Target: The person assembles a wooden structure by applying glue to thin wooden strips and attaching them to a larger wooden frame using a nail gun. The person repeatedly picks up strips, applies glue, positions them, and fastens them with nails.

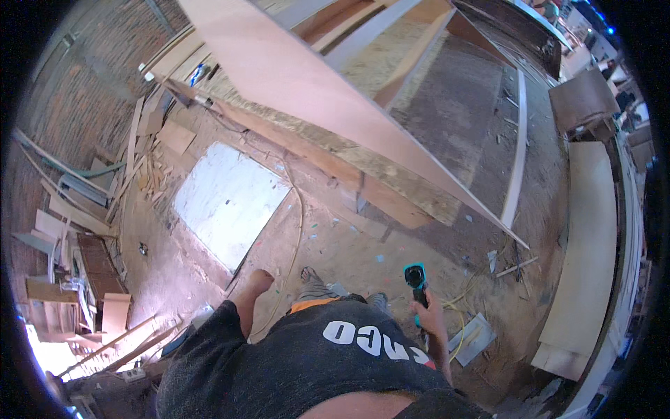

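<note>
This looks like a woodworking workshop, shown by a large pinkish-tan wooden frame with crossbars point(307, 94) over a rough brown timber bench point(396, 202), pale wood offcuts point(150, 176) by a reddish brick wall point(84, 94), and a teal-and-black handheld power tool point(414, 275).

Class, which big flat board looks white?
The rectangular sheet on the floor, left of centre; the long board at far right looks beige, the upper slanting panel pinkish.

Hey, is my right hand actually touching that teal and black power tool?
Touching. The head view shows the right hand wrapped around the teal and black power tool by its handle, with no gap between.
</note>
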Demonstrator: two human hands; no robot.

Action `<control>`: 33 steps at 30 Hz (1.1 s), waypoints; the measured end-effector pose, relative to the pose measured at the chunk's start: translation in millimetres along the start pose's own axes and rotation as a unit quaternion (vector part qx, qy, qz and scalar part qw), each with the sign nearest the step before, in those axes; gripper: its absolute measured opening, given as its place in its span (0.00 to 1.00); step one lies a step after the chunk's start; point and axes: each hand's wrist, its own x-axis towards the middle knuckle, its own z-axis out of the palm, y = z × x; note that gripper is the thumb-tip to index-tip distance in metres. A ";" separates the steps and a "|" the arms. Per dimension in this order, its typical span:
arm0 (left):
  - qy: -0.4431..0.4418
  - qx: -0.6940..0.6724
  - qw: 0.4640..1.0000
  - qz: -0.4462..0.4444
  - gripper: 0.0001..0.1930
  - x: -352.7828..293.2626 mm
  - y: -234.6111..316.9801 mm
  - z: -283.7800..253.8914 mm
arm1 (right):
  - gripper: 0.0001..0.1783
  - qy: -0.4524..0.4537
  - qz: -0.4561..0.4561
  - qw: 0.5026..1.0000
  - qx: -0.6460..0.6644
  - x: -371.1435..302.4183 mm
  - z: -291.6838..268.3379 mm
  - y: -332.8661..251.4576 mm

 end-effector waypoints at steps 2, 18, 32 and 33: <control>0.020 -0.165 0.983 -0.080 0.15 -24.6 -8.7 3.9 | 0.30 -0.053 0.018 0.997 0.052 28.5 10.7 -53.4; -0.001 -0.301 0.937 -0.175 0.12 -62.3 -176.1 -32.0 | 0.34 0.086 -0.086 0.987 0.108 102.8 -47.5 -405.4; 0.192 -0.371 0.904 -0.088 0.21 46.5 37.8 -127.6 | 0.29 0.179 -0.003 0.913 -0.367 386.4 -92.3 -377.7; 0.192 -0.385 0.898 -0.093 0.21 44.1 49.5 -137.1 | 0.28 0.179 -0.007 0.917 -0.357 399.9 -96.8 -365.3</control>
